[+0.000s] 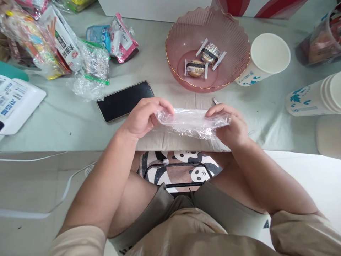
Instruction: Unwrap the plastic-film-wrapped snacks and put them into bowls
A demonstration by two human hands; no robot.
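A crinkled clear plastic bag [191,121] is stretched sideways between my hands, just above the table's front edge. My left hand [146,115] pinches its left end, thumb and fingers closed on the film. At the other end my right hand [231,124] grips it, the index finger lying along the top and the other fingers partly hidden behind the plastic. Beyond the bag stands a pink ribbed bowl [181,39] with a gold rim, holding two wrapped snacks [196,68]. A dark-screened phone [125,101] lies close to my left hand.
Snack packets [61,39] and crumpled wrapping crowd the back left. A paper cup [269,53] stands right of the bowl, with stacked cups [314,94] farther right. A clear tub [322,39] is at the back right. A white device [20,103] sits at the left.
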